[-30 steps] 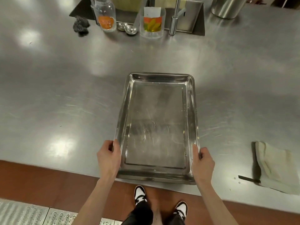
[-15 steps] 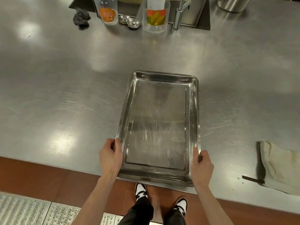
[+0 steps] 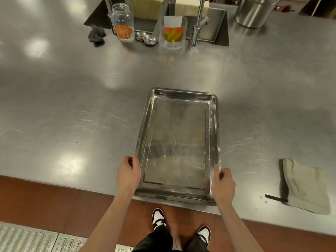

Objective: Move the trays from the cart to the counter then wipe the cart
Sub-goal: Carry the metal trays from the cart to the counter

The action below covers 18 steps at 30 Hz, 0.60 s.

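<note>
Tray (image 3: 177, 146) flat on counter (image 3: 72, 110), near edge overhanging at 6 o'clock, left hand (image 3: 128, 174) gripping left rim, right hand (image 3: 223, 184) gripping right rim, folded cloth (image 3: 305, 186) at 3 o'clock, well apart

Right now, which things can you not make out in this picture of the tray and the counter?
1. The cart: outside the head view, so the remaining trays are unknown.
2. Tray: whether it rests on the counter or hangs just above; its near end overhangs the edge.
3. Left hand and right hand: fingers hidden under the rim.
4. Jar label: too small to read.
5. Sink: cut by the top edge.
</note>
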Tool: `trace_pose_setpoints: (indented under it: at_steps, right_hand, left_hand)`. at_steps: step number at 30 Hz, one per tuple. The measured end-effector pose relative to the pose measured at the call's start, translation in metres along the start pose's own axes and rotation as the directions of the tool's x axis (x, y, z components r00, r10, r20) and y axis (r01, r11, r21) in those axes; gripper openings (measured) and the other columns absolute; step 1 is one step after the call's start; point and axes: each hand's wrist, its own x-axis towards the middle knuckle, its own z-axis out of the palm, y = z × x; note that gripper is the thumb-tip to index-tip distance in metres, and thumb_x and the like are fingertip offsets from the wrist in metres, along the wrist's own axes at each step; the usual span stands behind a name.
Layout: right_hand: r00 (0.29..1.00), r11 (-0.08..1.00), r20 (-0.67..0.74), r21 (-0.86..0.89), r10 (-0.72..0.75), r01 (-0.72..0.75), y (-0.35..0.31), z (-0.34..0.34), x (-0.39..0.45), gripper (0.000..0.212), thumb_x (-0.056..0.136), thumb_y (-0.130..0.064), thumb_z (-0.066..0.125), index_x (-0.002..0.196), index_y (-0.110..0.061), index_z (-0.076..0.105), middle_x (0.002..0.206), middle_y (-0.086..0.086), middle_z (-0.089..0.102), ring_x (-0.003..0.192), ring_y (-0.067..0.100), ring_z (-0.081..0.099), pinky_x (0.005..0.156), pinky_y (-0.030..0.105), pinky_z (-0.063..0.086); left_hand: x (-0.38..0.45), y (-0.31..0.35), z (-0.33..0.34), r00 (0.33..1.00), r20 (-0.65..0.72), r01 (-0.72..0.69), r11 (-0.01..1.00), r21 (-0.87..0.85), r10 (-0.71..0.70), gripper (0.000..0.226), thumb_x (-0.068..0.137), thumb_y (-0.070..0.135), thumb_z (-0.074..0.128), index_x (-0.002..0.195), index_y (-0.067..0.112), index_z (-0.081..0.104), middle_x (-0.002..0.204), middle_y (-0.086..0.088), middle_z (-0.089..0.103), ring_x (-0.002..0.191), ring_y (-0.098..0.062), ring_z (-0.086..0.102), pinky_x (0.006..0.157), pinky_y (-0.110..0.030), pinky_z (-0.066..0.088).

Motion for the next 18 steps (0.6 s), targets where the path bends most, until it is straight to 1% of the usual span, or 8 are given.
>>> trace_pose_setpoints:
  at_steps: [2,4,6,7,10,13,15,18]
  right_hand:
    - [1.0,0.999,-0.004,0.037,0.009,-0.009,-0.002,-0.006,-0.002,0.034,0.106,-0.045,0.048,0.098,-0.013,0.057,0.085,0.005,0.065,0.08,0.03,0.064,0.063,0.035,0.042]
    - [1.0,0.997,-0.016,0.082,-0.002,0.004,-0.008,-0.016,-0.005,0.035,0.107,-0.046,0.045,0.118,-0.015,0.058,0.11,0.002,0.063,0.095,0.025,0.063,0.077,0.036,0.045]
    - [0.999,0.989,-0.034,0.14,-0.039,0.043,-0.02,-0.029,-0.009,0.042,0.11,-0.044,0.04,0.135,-0.013,0.054,0.128,0.003,0.056,0.107,0.021,0.058,0.088,0.036,0.044]
    - [0.997,0.982,-0.045,0.176,-0.063,0.07,-0.028,-0.037,-0.011,0.046,0.111,-0.043,0.038,0.14,-0.011,0.052,0.135,0.005,0.055,0.114,0.021,0.056,0.095,0.036,0.043]
    - [0.984,0.934,-0.053,0.309,-0.169,0.177,-0.057,-0.061,-0.016,0.051,0.113,-0.044,0.031,0.151,-0.014,0.047,0.151,0.002,0.052,0.137,0.014,0.048,0.115,0.035,0.038]
    - [0.932,0.836,-0.061,0.423,-0.358,0.349,-0.092,-0.079,-0.018,0.05,0.114,-0.041,0.024,0.155,-0.021,0.045,0.156,-0.011,0.049,0.144,-0.002,0.041,0.12,0.021,0.032]
    - [0.87,0.739,-0.046,0.507,-0.491,0.444,-0.118,-0.088,-0.018,0.051,0.113,-0.036,0.021,0.156,-0.018,0.043,0.158,-0.01,0.048,0.148,0.002,0.039,0.122,0.02,0.029]
    - [0.764,0.591,-0.049,0.604,-0.643,0.535,-0.16,-0.099,-0.024,0.055,0.112,-0.031,0.018,0.157,-0.01,0.041,0.161,-0.004,0.046,0.152,0.01,0.036,0.126,0.029,0.025]
  left_hand:
    - [-0.001,0.0,-0.007,1.0,-0.008,-0.007,1.0,-0.002,0.007,0.035,0.109,0.05,0.042,0.121,0.02,0.055,0.097,0.008,0.066,0.089,-0.016,0.065,0.078,-0.036,0.046]
    - [-0.001,0.003,-0.015,0.998,-0.027,-0.059,0.996,-0.071,0.057,0.043,0.109,0.051,0.041,0.14,0.023,0.05,0.121,0.004,0.064,0.109,-0.017,0.063,0.091,-0.037,0.047]
    - [-0.006,0.013,-0.025,0.993,-0.029,-0.117,0.981,-0.156,0.114,0.046,0.111,0.049,0.039,0.148,0.024,0.047,0.14,0.005,0.057,0.125,-0.014,0.056,0.102,-0.034,0.044]
    - [-0.011,0.021,-0.03,0.99,-0.024,-0.138,0.967,-0.212,0.136,0.046,0.112,0.048,0.038,0.151,0.025,0.047,0.144,0.009,0.054,0.129,-0.011,0.052,0.105,-0.03,0.041]
    - [-0.025,0.049,-0.047,0.979,-0.052,-0.204,0.913,-0.353,0.198,0.044,0.114,0.043,0.034,0.152,0.025,0.05,0.15,0.011,0.055,0.137,-0.004,0.05,0.114,-0.024,0.037]
    - [-0.038,0.078,-0.061,0.952,-0.147,-0.307,0.843,-0.441,0.269,0.044,0.116,0.038,0.031,0.15,0.023,0.054,0.149,0.009,0.06,0.14,-0.004,0.052,0.123,-0.033,0.036]
    - [-0.05,0.096,-0.071,0.936,-0.214,-0.351,0.785,-0.51,0.28,0.047,0.115,0.041,0.03,0.15,0.022,0.055,0.148,0.009,0.062,0.141,-0.004,0.052,0.125,-0.039,0.036]
    - [-0.071,0.121,-0.093,0.894,-0.342,-0.441,0.701,-0.56,0.289,0.051,0.112,0.047,0.028,0.149,0.023,0.054,0.149,0.01,0.061,0.144,-0.006,0.05,0.127,-0.043,0.033]
